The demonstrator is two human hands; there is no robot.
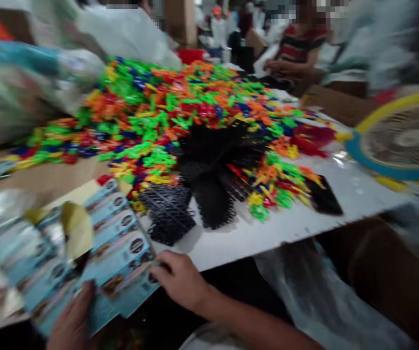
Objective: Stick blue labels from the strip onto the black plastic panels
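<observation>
Sheets of light-blue printed labels lie over the near left edge of the table, some with yellowish backing curled up. My right hand pinches the right edge of these sheets between thumb and fingers. At the bottom, my left hand grips the lower edge of the blue sheets, its thumb on top and the other fingers hidden beneath. Just beyond my right hand lies a dark stack of black plastic lattice pieces. Behind it spreads a fanned heap of black flat pieces. The picture is blurred.
A large pile of small coloured plastic pieces covers the table's middle. Clear plastic bags bulge at the left. A yellow-and-blue fan stands at the right, near a flat black piece. Another person sits at the back.
</observation>
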